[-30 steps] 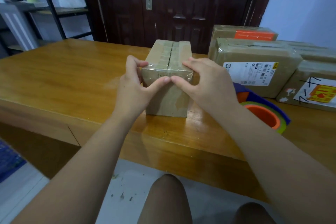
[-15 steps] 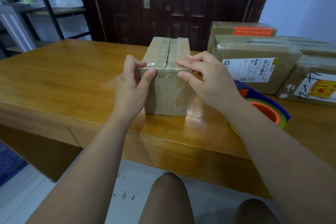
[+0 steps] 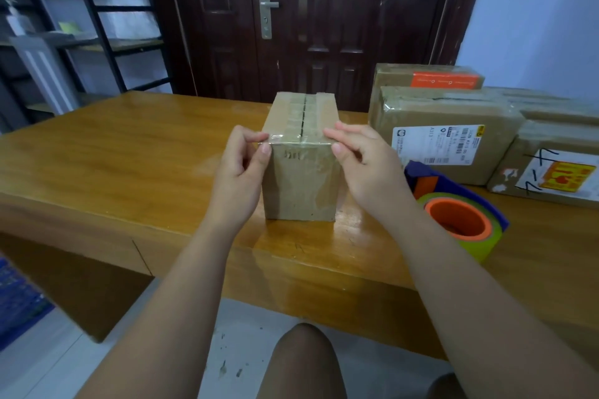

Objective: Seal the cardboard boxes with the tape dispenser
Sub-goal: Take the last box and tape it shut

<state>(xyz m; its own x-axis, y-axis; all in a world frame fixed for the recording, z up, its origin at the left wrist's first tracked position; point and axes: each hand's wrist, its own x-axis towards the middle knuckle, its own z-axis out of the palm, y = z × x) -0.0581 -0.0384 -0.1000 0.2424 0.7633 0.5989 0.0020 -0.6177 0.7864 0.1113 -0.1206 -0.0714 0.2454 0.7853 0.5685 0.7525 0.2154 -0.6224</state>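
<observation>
A small upright cardboard box (image 3: 299, 185) stands on the wooden table (image 3: 129, 165) in front of me, a dark slit along its top seam and clear tape across its near top edge. My left hand (image 3: 238, 175) pinches the tape at the box's near left top corner with thumb and forefinger. At the near right corner my right hand (image 3: 363, 165) presses the tape with thumb and fingertips. The tape dispenser (image 3: 460, 214), blue with an orange core and a yellow-green roll, lies on the table to the right of my right wrist.
Several taped parcels are stacked at the table's right: one with a white shipping label (image 3: 437, 142), one with an orange strip (image 3: 428, 79) behind it, one with a red-yellow sticker (image 3: 557, 175). A dark door (image 3: 308, 19) and a metal shelf (image 3: 81, 26) stand behind. My knees are below the table edge.
Both hands slid apart along the box's near top edge, from thumbs meeting at the middle out to the two corners. The box stayed in place.
</observation>
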